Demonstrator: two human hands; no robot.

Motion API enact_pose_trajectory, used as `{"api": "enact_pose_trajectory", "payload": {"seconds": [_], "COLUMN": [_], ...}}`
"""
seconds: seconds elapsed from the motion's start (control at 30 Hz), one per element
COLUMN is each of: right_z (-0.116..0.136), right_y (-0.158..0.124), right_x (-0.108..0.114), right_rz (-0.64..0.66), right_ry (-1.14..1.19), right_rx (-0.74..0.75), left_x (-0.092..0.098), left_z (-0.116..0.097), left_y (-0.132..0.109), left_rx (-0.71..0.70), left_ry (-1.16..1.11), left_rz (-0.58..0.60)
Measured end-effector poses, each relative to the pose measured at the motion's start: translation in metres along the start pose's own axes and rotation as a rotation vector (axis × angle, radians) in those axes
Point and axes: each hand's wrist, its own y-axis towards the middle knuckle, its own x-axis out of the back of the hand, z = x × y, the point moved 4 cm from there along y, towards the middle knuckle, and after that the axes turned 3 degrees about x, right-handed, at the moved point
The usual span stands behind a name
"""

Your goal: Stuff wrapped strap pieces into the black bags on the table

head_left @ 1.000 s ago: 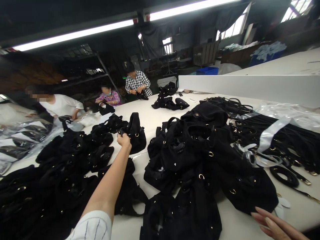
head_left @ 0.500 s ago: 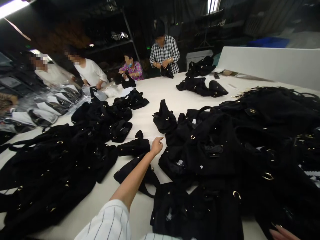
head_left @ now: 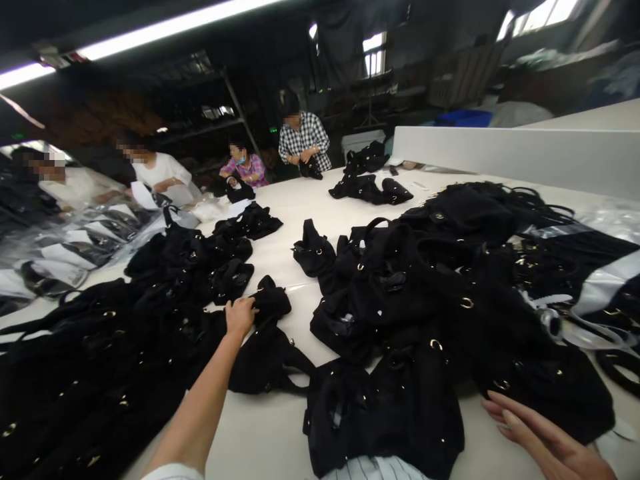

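My left hand (head_left: 241,316) is at the left end of a small black bag (head_left: 274,301), with its fingers bent down against the dark cloth. The fingertips are partly hidden. Below it lies another black bag (head_left: 267,359) with a looped handle. My right hand (head_left: 543,433) is low at the right, fingers stretched out and holding nothing. Just beyond it rests a larger black bag (head_left: 545,373) with gold rings. Directly before me sits a black bag (head_left: 385,413) with gold fittings, close to my striped clothing.
Piles of black bags cover the left and right of the pale table (head_left: 270,427). Plastic-wrapped goods (head_left: 95,237) line the far left, near several co-workers. A person in a checked shirt (head_left: 313,137) handles a dark item. A white panel (head_left: 480,150) stands at the back right.
My left hand has moved left, from the right side of the small black bag to its left end. More of my right hand shows. The view has turned right and tilted up.
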Motion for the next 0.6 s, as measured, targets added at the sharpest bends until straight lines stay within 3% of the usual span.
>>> {"api": "enact_pose_trajectory", "payload": {"seconds": [0.13, 0.23, 0.33, 0.4, 0.5, 0.57, 0.6], "right_z": [-0.009, -0.005, 0.015, 0.035, 0.063, 0.074, 0.076], "right_y": [-0.025, -0.033, -0.035, -0.042, -0.061, -0.073, -0.074], "right_x": [0.026, 0.027, 0.001, -0.029, -0.081, -0.105, -0.109], "right_rz": [-0.127, -0.075, 0.093, 0.238, 0.572, 0.799, 0.811], "right_ry": [0.036, 0.090, 0.166, 0.242, 0.502, 0.757, 0.817], "right_rx": [0.017, 0.031, 0.105, 0.166, 0.185, 0.162, 0.178], "left_x": [0.053, 0.113, 0.179, 0.207, 0.214, 0.199, 0.188], "left_z": [-0.009, -0.029, -0.067, -0.096, -0.134, -0.156, -0.166], "left_y": [-0.011, -0.027, -0.072, -0.111, -0.168, -0.199, -0.211], "left_rx": [-0.088, -0.240, -0.637, -0.852, -1.044, -1.104, -1.106], "left_ry": [-0.030, -0.088, -0.206, -0.244, -0.288, -0.400, -0.475], "left_rz": [-0.265, -0.457, -0.747, -0.845, -0.888, -0.862, -0.847]}}
